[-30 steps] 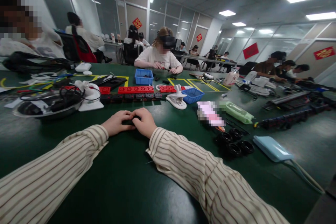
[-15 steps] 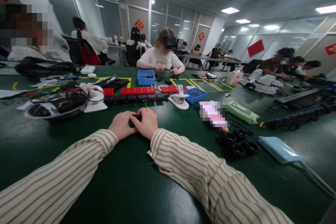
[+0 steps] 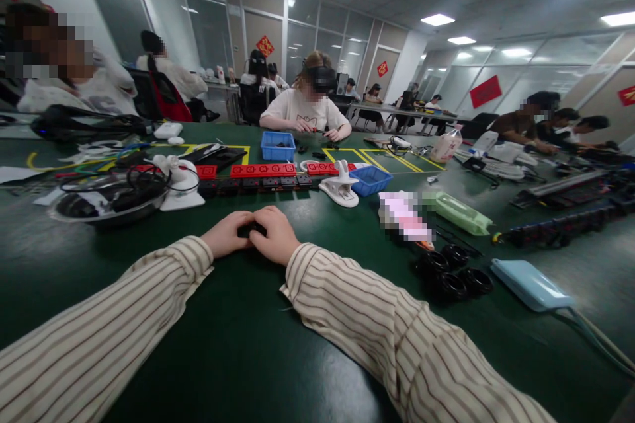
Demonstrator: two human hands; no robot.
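In the head view my left hand (image 3: 228,235) and my right hand (image 3: 278,236) meet over the green table, their fingers curled together. Between them shows a small black part (image 3: 251,230), which both hands grip. Its kind cannot be made out, since fingers cover most of it. Beyond the hands lies a row of red and black strips (image 3: 262,170). A white clamp (image 3: 340,186) stands just past my right hand.
To the left are a metal bowl (image 3: 106,215) and a white stand (image 3: 181,195). Blue baskets (image 3: 371,180) sit farther back. On the right lie black rings (image 3: 452,283), a green packet (image 3: 461,213) and a light-blue box (image 3: 530,285) with a cable. A person (image 3: 303,102) works opposite.
My left hand has shifted slightly left and flattened, and my right hand has turned further over the black part. More of the part's dark top shows between the thumbs.
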